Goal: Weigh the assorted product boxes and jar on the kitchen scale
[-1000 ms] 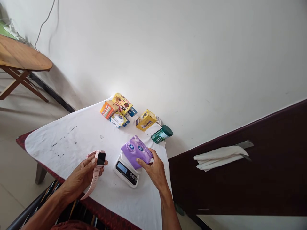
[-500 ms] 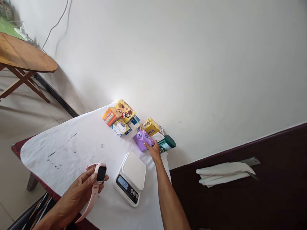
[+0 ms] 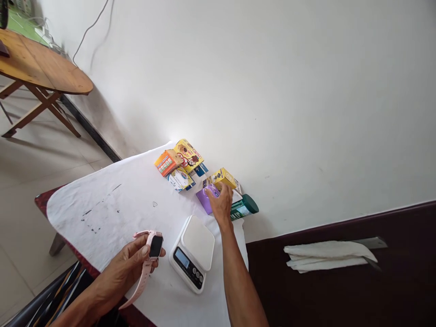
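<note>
My left hand (image 3: 138, 256) is closed around a smartwatch (image 3: 156, 246) with a pale pink strap; its dark screen faces up and one strap end hangs down. A white digital kitchen scale (image 3: 199, 240) lies on the cloth between my hands, its platform bare; the display's reading is too faint to make out. My right hand (image 3: 221, 204) is over a purple pack (image 3: 203, 200), thumb and fingers apart, partly covering it. Right behind that hand is a yellow box (image 3: 224, 177). A green-lidded canister (image 3: 245, 207) lies on its side to the right.
An orange box (image 3: 166, 162), a yellow biscuit box (image 3: 188, 155) and a white-yellow carton (image 3: 180, 179) form a group at the back. A white cloth (image 3: 102, 200) covers the table against the wall (image 3: 289, 113). A wooden folding table (image 3: 57, 68) stands at far left.
My right hand has shifted from the purple pack's right side up over its top, with the thumb now apart from the fingers. The scale's 125 reading is gone. My left hand still holds the smartwatch.
</note>
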Available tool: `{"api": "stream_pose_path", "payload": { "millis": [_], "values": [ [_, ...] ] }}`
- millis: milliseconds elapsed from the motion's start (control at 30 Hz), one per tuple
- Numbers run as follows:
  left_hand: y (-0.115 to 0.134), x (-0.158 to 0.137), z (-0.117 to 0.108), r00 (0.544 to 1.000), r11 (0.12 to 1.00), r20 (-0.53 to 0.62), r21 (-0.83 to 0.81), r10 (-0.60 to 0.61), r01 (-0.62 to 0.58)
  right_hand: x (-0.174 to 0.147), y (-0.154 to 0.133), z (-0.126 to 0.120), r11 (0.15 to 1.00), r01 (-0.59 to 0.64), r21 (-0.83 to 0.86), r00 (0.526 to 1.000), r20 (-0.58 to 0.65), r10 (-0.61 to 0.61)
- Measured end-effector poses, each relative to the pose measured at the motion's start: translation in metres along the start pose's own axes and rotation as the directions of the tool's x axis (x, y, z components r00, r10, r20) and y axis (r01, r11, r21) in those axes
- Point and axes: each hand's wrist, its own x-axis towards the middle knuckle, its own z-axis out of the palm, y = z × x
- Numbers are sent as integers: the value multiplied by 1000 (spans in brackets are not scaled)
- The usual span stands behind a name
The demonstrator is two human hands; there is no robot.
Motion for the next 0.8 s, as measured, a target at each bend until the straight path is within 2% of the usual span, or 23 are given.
{"api": "stream_pose_path", "payload": {
  "millis": [167, 333, 467, 567, 633, 700, 800],
  "values": [
    [1, -2, 0, 1000, 1000, 29, -5, 7, -6, 11, -44, 50, 999, 17, 37, 992, 128, -21],
    [2, -3, 1, 996, 1000, 82, 11, 22, -23, 15, -55, 94, 997, -56, 44, 979, 198, 46],
    [3, -2, 2, 997, 1000, 76, 7, 17, -17, 19, -59, 106, 995, -82, 58, 977, 203, 69],
    [3, -1, 3, 997, 1000, 70, 19, 15, -17, 19, -60, 100, 992, -94, 80, 975, 211, 76],
    [3, -1, 4, 998, 1000, 68, 20, 11, -12, 14, -61, 87, 989, -109, 96, 973, 212, 87],
    [3, -2, 4, 998, 1000, 61, 11, 8, -8, 4, -60, 65, 986, -124, 114, 972, 213, 98],
    [3, -3, 4, 999, 1000, 51, 4, 15, -15, -23, -57, 20, 981, -128, 144, 973, 212, 96]
  ]
}}
